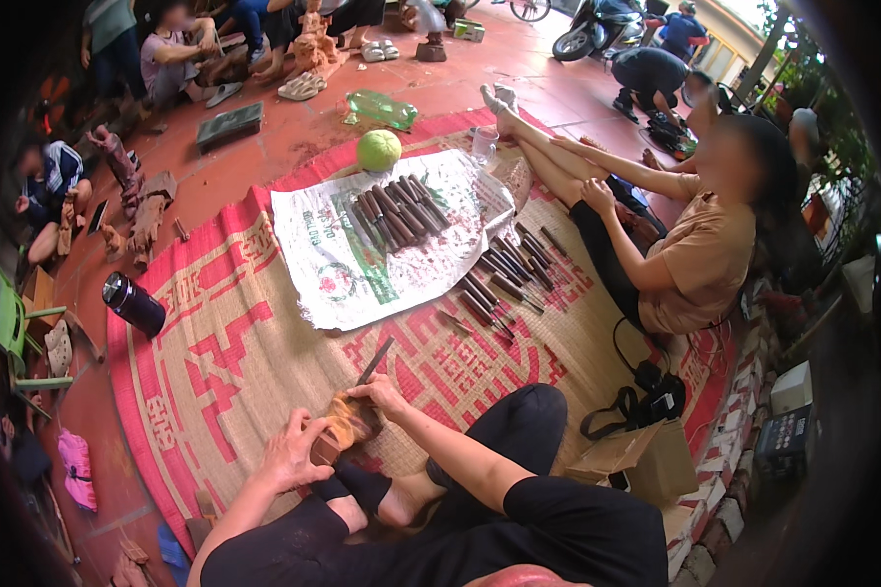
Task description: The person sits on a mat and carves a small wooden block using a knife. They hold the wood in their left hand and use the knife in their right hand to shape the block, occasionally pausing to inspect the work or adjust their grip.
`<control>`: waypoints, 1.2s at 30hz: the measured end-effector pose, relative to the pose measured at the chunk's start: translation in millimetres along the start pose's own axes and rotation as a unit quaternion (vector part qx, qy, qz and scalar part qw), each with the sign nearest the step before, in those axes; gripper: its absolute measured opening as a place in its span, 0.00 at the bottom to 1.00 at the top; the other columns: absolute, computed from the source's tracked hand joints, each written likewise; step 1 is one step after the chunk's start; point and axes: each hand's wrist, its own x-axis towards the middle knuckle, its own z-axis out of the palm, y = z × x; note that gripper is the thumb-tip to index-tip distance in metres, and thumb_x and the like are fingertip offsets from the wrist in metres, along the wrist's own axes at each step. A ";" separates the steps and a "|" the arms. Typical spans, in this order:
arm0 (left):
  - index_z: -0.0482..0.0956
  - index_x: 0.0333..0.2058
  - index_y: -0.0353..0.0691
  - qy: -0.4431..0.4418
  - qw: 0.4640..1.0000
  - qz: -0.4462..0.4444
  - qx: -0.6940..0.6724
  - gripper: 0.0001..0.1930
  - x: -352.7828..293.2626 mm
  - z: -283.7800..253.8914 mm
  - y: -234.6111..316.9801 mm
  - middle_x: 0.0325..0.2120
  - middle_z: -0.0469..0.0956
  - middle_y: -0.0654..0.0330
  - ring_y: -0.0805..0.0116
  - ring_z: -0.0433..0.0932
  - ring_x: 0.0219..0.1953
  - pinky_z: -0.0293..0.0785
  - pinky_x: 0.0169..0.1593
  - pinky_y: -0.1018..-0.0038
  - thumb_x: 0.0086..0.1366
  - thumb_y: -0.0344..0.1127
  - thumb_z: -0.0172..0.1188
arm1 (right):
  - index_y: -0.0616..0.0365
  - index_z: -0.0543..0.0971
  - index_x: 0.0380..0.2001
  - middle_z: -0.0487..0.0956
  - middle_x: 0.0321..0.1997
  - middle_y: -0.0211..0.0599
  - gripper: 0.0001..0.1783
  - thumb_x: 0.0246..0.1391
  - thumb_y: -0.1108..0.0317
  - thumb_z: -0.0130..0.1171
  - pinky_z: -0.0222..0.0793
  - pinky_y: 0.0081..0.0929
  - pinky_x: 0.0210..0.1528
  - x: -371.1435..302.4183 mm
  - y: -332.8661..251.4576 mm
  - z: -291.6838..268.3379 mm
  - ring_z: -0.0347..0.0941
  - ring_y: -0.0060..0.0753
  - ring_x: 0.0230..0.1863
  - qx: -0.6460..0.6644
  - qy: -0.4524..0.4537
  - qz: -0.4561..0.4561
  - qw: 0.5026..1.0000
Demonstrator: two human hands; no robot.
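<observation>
My left hand (292, 452) is wrapped round a reddish-brown block (325, 450) low over my crossed legs. Close beside it, my right hand (382, 394) grips a slim dark carving tool (375, 360), whose long end points up and away. Between the two hands lies an orange-brown piece with dark patches (343, 421); whether it is cloth or carved wood I cannot tell. The end of the tool nearest the block is hidden by my fingers.
Dark-handled carving tools (401, 210) lie bundled on a white printed sack (313, 245). More chisels (519, 264) spread over the red-and-tan mat (206, 391). A black flask (133, 303) stands left; a green melon-like ball (379, 151) sits beyond. A seated person (705, 245), camera (661, 396) and cardboard box (656, 465) are right.
</observation>
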 end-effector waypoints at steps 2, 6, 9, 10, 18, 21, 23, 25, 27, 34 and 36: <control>0.66 0.51 0.53 -0.002 1.000 0.000 0.000 0.39 0.5 -1.1 0.6 0.46 0.60 0.54 0.49 0.70 0.48 0.71 0.48 0.58 0.35 0.44 0.70 | 0.59 0.75 0.30 0.78 0.29 0.33 0.09 0.46 0.68 0.63 0.67 0.24 0.33 6.0 8.7 -0.3 0.74 0.27 0.31 0.013 0.027 -0.002 1.000; 0.66 0.51 0.54 0.004 1.000 0.002 0.008 0.39 -5.4 -2.7 -2.5 0.46 0.61 0.53 0.49 0.71 0.47 0.71 0.48 0.58 0.36 0.44 0.69 | 0.58 0.73 0.30 0.78 0.29 0.35 0.09 0.47 0.69 0.62 0.69 0.27 0.33 -3.5 3.0 7.5 0.74 0.29 0.31 0.077 0.060 0.029 0.995; 0.66 0.51 0.53 0.011 1.000 0.011 0.007 0.39 -4.6 -3.4 -0.2 0.47 0.61 0.53 0.49 0.71 0.47 0.71 0.48 0.58 0.35 0.44 0.70 | 0.59 0.72 0.30 0.78 0.29 0.36 0.10 0.47 0.68 0.62 0.70 0.29 0.34 -3.7 11.0 -2.1 0.75 0.32 0.31 0.166 0.073 0.041 0.983; 0.66 0.51 0.53 0.014 1.000 0.016 0.006 0.39 -3.4 -3.4 0.9 0.47 0.61 0.53 0.49 0.71 0.47 0.71 0.48 0.58 0.35 0.44 0.70 | 0.59 0.72 0.30 0.78 0.29 0.37 0.10 0.48 0.68 0.62 0.71 0.29 0.35 -6.7 11.5 -3.6 0.75 0.33 0.31 0.147 0.066 0.023 0.987; 0.66 0.52 0.53 0.006 1.000 -0.007 -0.007 0.39 -5.2 4.2 -14.8 0.49 0.60 0.54 0.49 0.71 0.48 0.70 0.49 0.58 0.36 0.47 0.69 | 0.61 0.74 0.22 0.76 0.19 0.40 0.05 0.44 0.75 0.60 0.62 0.21 0.13 -18.8 -3.8 -21.1 0.72 0.30 0.16 0.056 0.141 -0.028 0.988; 0.66 0.52 0.53 0.027 1.000 -0.004 -0.004 0.40 -2.8 6.5 -19.2 0.49 0.60 0.54 0.49 0.71 0.49 0.70 0.49 0.58 0.36 0.47 0.68 | 0.61 0.75 0.22 0.77 0.20 0.39 0.05 0.45 0.73 0.61 0.66 0.24 0.15 -17.4 -20.2 -34.3 0.73 0.27 0.17 0.023 0.142 -0.072 0.987; 0.65 0.53 0.52 0.041 0.999 -0.002 -0.007 0.40 -5.9 10.2 -23.0 0.50 0.59 0.53 0.49 0.70 0.49 0.70 0.49 0.58 0.36 0.47 0.68 | 0.63 0.76 0.21 0.78 0.19 0.37 0.05 0.43 0.73 0.62 0.69 0.24 0.18 -28.0 -46.8 -33.5 0.73 0.27 0.17 -0.026 0.108 -0.143 0.984; 0.65 0.54 0.53 0.050 0.998 0.013 -0.019 0.41 -2.1 12.5 -18.5 0.50 0.59 0.53 0.49 0.70 0.49 0.70 0.49 0.58 0.36 0.47 0.67 | 0.63 0.78 0.24 0.79 0.21 0.40 0.05 0.47 0.72 0.61 0.67 0.20 0.19 -41.7 -88.2 -40.4 0.73 0.27 0.18 -0.142 0.107 -0.157 0.972; 0.65 0.54 0.52 0.068 0.997 0.020 -0.006 0.41 -9.2 14.4 -25.5 0.49 0.60 0.53 0.48 0.70 0.49 0.70 0.49 0.58 0.37 0.47 0.67 | 0.64 0.77 0.27 0.80 0.26 0.42 0.07 0.47 0.70 0.62 0.74 0.22 0.26 -59.7 -132.2 -22.6 0.77 0.30 0.24 -0.187 0.117 -0.174 0.960; 0.65 0.53 0.46 0.087 0.995 0.048 -0.001 0.41 -7.2 24.5 -23.2 0.48 0.60 0.52 0.50 0.69 0.49 0.70 0.50 0.62 0.36 0.44 0.70 | 0.60 0.80 0.25 0.79 0.22 0.31 0.07 0.41 0.70 0.66 0.70 0.19 0.27 -151.6 -243.5 -31.6 0.74 0.21 0.24 -0.305 0.080 -0.307 0.898; 0.65 0.53 0.48 0.095 0.994 0.047 0.006 0.40 -9.9 23.4 -25.1 0.49 0.60 0.53 0.49 0.70 0.49 0.70 0.50 0.60 0.38 0.45 0.68 | 0.60 0.79 0.23 0.79 0.19 0.32 0.11 0.37 0.67 0.70 0.70 0.20 0.23 -178.2 -265.2 -34.3 0.74 0.21 0.21 -0.321 0.076 -0.337 0.882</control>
